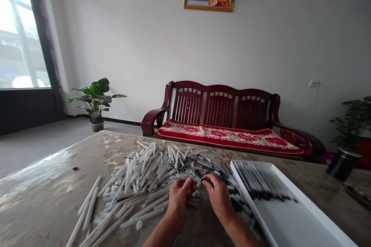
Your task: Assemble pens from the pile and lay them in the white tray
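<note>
My left hand (180, 196) is closed round a slim translucent white tube (177, 178), which lies crosswise and points left. Close by on the right, my right hand (218, 193) pinches a small dark piece (203, 179) at the tube's right end. Whether that piece sits inside the tube or only touches it I cannot tell. A large heap of similar white tubes (145, 170) spreads in front and to the left of my hands. Thin dark pieces (210, 165) lie scattered behind and beside my right hand, partly hidden by it.
A shallow white tray (314, 214) stands on the right, holding a row of clear tubes with black ends (261, 179). The patterned tablecloth (49, 200) covers the table. Behind it are a dark red wooden bench (220, 100) and a potted plant (97, 98).
</note>
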`<action>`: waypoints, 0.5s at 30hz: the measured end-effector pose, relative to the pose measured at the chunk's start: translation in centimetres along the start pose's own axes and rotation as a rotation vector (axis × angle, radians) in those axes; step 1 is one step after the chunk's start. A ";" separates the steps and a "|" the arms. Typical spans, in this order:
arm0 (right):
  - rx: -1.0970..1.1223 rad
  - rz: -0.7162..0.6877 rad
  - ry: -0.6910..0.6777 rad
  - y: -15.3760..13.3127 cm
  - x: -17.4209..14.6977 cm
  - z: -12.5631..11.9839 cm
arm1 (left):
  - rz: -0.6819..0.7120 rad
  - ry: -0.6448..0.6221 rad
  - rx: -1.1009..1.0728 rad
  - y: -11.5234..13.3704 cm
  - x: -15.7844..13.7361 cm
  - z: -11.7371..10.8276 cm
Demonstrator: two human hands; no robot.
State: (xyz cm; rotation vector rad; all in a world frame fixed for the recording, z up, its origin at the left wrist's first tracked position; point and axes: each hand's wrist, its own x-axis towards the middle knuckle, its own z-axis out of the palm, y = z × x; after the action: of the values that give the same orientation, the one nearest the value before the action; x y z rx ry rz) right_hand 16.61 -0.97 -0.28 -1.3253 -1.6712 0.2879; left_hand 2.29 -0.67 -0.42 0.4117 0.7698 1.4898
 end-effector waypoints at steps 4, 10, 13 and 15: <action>0.067 0.067 0.000 0.0 0.0 0.0 | -0.004 -0.001 0.012 0.0 -0.1 0.0; -0.106 -0.177 0.013 -0.1 -0.1 -0.4 | -0.031 0.025 0.000 -0.2 -0.2 -0.1; -0.064 -0.116 0.017 -0.2 -0.2 -0.5 | -0.047 0.004 -0.009 -0.1 -0.4 0.1; -0.058 -0.087 0.026 -0.4 -0.3 -0.3 | -0.042 -0.016 -0.012 0.0 -0.5 0.2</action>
State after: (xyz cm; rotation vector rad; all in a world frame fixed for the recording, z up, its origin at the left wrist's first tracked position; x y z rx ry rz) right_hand 16.58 -1.47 -0.02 -1.2894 -1.7219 0.1718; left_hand 2.48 -1.12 -0.22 0.3955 0.7529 1.4494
